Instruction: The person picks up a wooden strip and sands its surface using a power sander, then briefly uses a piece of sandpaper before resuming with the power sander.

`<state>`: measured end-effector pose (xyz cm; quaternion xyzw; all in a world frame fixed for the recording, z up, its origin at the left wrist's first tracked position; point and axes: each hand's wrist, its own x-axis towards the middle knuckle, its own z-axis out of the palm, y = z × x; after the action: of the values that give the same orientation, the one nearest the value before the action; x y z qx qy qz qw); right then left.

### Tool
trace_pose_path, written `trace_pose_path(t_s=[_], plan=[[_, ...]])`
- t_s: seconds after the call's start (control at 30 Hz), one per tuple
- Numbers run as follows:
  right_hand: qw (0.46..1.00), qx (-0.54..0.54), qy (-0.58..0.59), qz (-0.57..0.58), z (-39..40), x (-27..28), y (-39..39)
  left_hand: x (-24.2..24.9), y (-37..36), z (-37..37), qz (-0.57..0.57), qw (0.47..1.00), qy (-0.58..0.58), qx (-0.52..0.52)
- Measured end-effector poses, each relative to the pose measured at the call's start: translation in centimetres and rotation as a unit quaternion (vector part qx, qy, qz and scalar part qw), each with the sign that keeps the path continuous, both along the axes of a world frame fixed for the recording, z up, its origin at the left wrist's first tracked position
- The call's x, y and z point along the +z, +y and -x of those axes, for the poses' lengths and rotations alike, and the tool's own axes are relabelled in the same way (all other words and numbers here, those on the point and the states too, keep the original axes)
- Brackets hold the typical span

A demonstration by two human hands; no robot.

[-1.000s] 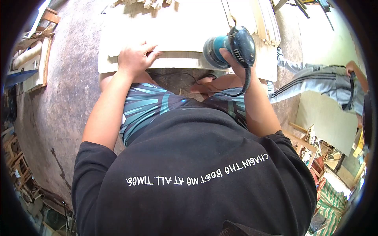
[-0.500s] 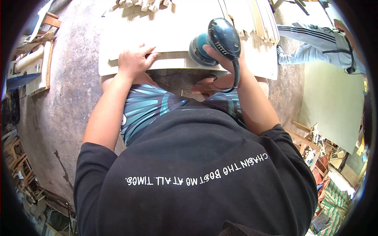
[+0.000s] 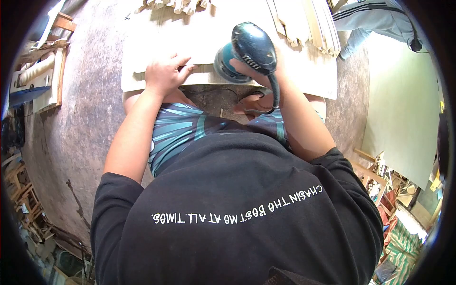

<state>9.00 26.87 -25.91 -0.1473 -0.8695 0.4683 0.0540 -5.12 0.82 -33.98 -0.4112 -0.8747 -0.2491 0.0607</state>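
Observation:
In my right hand [image 3: 281,71] is a teal and black sander [image 3: 254,45], gripped round its body with the cord hanging toward me. Its round pad is down at the near side of a pale worktable [image 3: 313,78], over a light wooden strip [image 3: 204,72] along the front edge. My left hand [image 3: 165,75] presses on that strip, left of the sander, with thumb and forefinger pointing right and the other fingers curled out of sight.
Bundles of thin wooden strips [image 3: 311,28] lie at the table's far right, with more cut pieces [image 3: 178,5] at the far middle. A person in grey striped trousers [image 3: 370,19] is beyond the right side. A large pale panel [image 3: 401,109] stands at right.
The sander in my right hand has moved left along the strip, closer to my left hand. My left hand stays in place. The person at right has shifted farther away.

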Motion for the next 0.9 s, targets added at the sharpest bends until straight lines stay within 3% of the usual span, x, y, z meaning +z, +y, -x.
trace_pose_path(t_s=[0.23,0.4,0.73,0.9], plan=[[0.997,-0.025,0.002,-0.074,-1.3,-1.2,3.1,-0.3,-0.1,0.1,-0.010,1.000,0.005,-0.009],[1.000,-0.003,-0.002,-0.016,-0.1,0.0,0.8,-0.4,-0.2,0.3,0.000,1.000,0.011,-0.014],[0.995,0.040,-0.082,-0.049,0.7,1.8,1.7,0.0,0.0,0.0,0.005,1.000,0.006,-0.005],[0.997,0.057,-0.041,-0.030,0.5,2.5,0.9,-0.3,-0.1,0.1,0.000,1.000,0.006,-0.011]])
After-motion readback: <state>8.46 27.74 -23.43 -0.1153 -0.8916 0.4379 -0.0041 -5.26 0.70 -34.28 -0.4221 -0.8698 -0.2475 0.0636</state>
